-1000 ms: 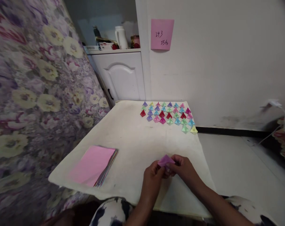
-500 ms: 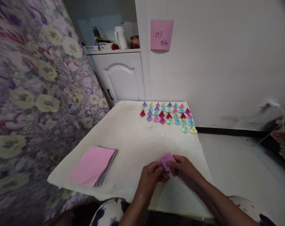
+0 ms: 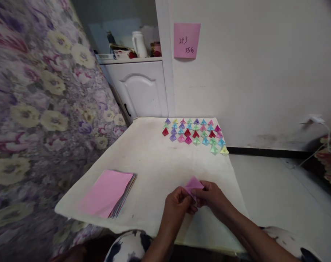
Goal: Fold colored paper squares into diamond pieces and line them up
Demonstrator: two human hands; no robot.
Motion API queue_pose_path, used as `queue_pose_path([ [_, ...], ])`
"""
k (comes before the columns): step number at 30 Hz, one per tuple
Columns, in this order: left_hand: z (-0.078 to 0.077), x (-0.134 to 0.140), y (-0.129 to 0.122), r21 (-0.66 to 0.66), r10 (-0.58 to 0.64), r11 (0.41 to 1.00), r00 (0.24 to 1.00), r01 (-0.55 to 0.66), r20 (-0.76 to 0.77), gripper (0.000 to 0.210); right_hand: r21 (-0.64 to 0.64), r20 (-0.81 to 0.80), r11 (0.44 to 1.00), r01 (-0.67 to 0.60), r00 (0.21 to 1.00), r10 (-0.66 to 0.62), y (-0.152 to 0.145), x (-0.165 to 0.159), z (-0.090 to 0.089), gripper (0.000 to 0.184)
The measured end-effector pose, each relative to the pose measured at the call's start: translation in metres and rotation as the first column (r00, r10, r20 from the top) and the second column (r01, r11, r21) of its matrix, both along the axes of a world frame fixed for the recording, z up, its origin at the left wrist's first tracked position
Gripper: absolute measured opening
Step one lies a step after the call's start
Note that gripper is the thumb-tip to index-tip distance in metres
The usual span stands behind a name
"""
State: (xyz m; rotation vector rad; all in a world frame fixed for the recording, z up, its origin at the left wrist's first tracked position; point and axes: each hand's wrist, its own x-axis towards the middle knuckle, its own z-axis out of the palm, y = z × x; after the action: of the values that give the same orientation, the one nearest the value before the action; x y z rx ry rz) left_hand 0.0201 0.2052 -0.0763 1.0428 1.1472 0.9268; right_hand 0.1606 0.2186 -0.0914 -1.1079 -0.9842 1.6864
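A small folded piece of pink paper [image 3: 193, 183] is held between my two hands, just above the near right part of the table. My left hand [image 3: 178, 202] pinches its lower left edge. My right hand [image 3: 211, 195] grips the right side, its thumb lying across the front face. The fingers cover the lower part of the paper, so its folds there are hidden. Farther back on the table, several rows of small folded paper pieces [image 3: 196, 134] in red, purple, green, blue, pink and yellow lie side by side.
A stack of coloured paper [image 3: 107, 193], pink sheet on top, lies at the left of the cloth-covered table [image 3: 151, 163]. A flowered curtain [image 3: 53, 120] hangs on the left. Behind stand a white cabinet [image 3: 145, 85] and a wall bearing a pink note [image 3: 186, 40].
My left fingers have moved slightly up and closer to the right hand. The pink paper has turned a little, and my right thumb has shifted left across it.
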Motion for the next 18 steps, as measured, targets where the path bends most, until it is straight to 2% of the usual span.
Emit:
queue_pose_path([
  [4, 0.001, 0.0, -0.001, 0.027, -0.006, 1.0, 1.0, 0.007, -0.005, 0.01, 0.035, 0.094, 0.999, 0.022, 0.995, -0.025, 0.001, 0.0, 0.001, 0.026],
  [9, -0.003, -0.003, 0.0, 0.02, 0.067, 0.998, 0.997, -0.068, 0.032, 0.02, 0.093, 0.223, 0.996, -0.002, 0.975, -0.019, 0.001, -0.002, 0.004, 0.02],
  [18, -0.012, -0.002, 0.001, -0.09, 0.164, 0.985, 0.961, -0.148, 0.222, 0.02, 0.001, 0.068, 0.998, 0.055, 0.996, -0.055, 0.002, -0.001, -0.006, 0.031],
])
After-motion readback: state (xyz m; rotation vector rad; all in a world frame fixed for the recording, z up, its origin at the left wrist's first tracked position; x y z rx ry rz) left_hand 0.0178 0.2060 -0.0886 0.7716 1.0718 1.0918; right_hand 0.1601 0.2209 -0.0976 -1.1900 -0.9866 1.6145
